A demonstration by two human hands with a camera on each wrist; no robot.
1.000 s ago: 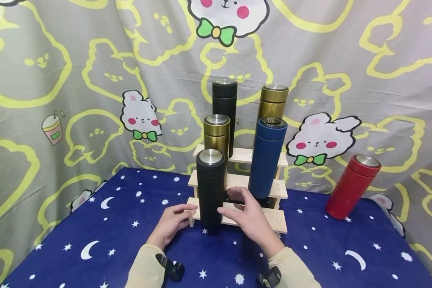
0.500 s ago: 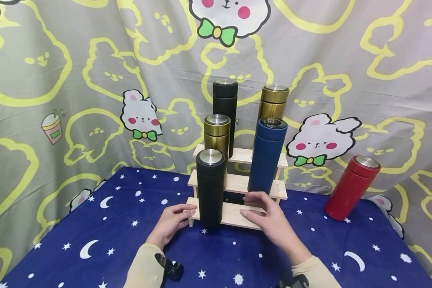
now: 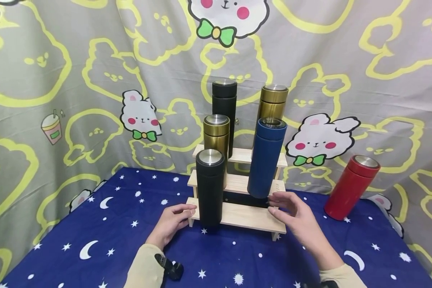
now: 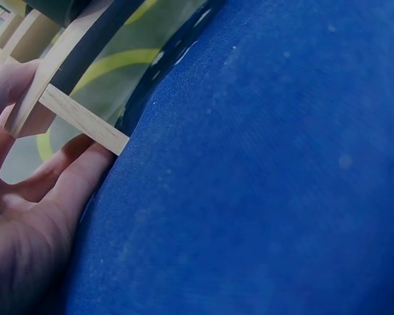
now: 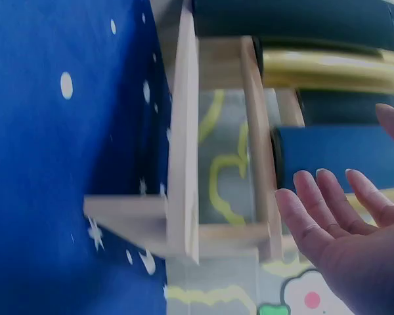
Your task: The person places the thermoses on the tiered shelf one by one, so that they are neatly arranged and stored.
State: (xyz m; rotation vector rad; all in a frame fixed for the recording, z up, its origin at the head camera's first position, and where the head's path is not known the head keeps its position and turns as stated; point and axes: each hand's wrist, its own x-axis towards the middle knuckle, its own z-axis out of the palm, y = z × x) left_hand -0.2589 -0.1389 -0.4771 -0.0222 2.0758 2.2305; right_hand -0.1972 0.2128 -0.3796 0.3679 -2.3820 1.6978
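Note:
My left hand (image 3: 171, 224) holds the left end of a three-step wooden stand (image 3: 245, 216); in the left wrist view its thumb and fingers lie about the board end and leg. A black thermos (image 3: 210, 192) stands upright on the lowest step, near that hand. My right hand (image 3: 299, 218) is by the stand's right end, fingers spread and holding nothing; the right wrist view shows its fingertips near a blue thermos (image 5: 341, 154). That blue thermos and a gold thermos (image 3: 216, 138) occupy the middle step. Another black thermos (image 3: 224, 102) and gold thermos (image 3: 273, 106) stand on top.
To the right of the stand, a red thermos (image 3: 353, 188) stands on the dark blue cloth (image 3: 129, 248) patterned with stars and moons. A grey curtain (image 3: 180, 80) with cartoon rabbits hangs close behind the stand.
My right hand has left the front black thermos and moved right along the lowest step to its right end. The left hand and the thermoses have stayed in place.

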